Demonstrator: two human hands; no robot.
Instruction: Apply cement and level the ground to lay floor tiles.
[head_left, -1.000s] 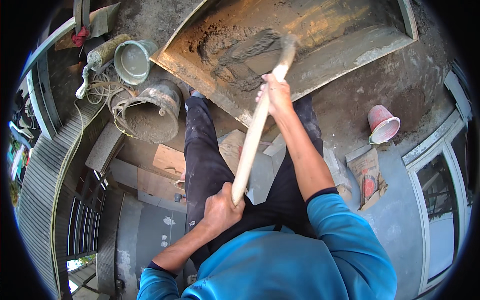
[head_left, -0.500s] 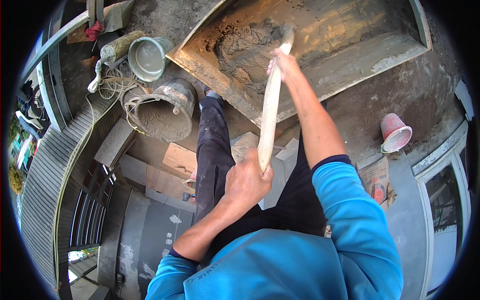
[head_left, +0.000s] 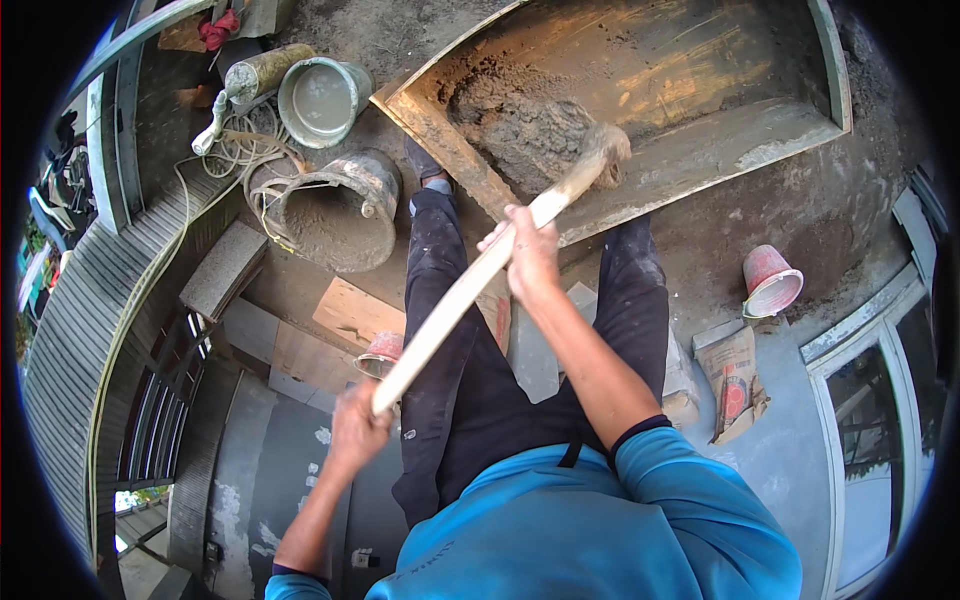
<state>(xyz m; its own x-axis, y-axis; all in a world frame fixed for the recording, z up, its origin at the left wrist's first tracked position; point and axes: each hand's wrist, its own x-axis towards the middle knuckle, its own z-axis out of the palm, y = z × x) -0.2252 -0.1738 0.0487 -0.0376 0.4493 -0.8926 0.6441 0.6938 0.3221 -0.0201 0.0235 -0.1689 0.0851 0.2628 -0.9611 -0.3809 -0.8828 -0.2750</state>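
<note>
A long pale wooden handle (head_left: 450, 320) slants across my legs up to a mortar-coated tool head (head_left: 607, 155) inside a large, dirty trough (head_left: 690, 160). My left hand (head_left: 360, 420) is closed round the handle's lower end, slightly blurred. My right hand (head_left: 525, 250) grips the handle higher up, just outside the trough's near edge. Wet grey mortar (head_left: 510, 130) lies heaped in the trough's left part, around the tool head, whose shape is hidden under the mortar.
Left stand a grey-green bucket (head_left: 316, 100), a larger mortar-coated bucket (head_left: 335, 225), a roller (head_left: 265, 72) and coiled hose. A pink bucket (head_left: 770, 280) and torn paper sack (head_left: 728, 380) are right. Boards (head_left: 350, 315) and a corrugated sheet (head_left: 95, 320) lie around.
My left hand has swung down and left, and my right hand down and left too. The handle slants more; its head has moved right and down through the mortar.
</note>
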